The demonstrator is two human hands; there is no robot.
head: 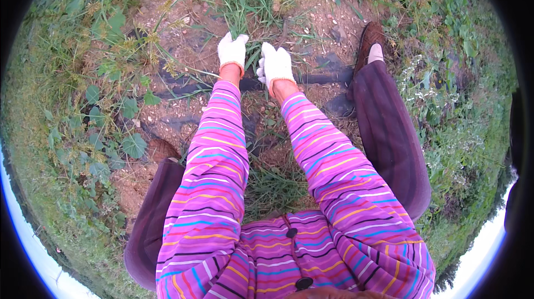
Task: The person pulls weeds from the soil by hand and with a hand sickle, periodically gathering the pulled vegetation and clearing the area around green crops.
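My left hand, in a white knit glove with an orange cuff, is closed around a tuft of green grass in front of me. Just to its right, my right hand wears a matching glove. Its fingers curl down toward the ground, and what they may hold is hidden beneath the palm. Long grass blades lie between the two hands. More grass grows beyond them on the reddish, stony soil.
Torn black plastic sheeting runs across the soil under my wrists. My brown shoe rests at right, the other at left. Broad-leaved vines and weeds crowd both sides. Grass clumps lie between my legs.
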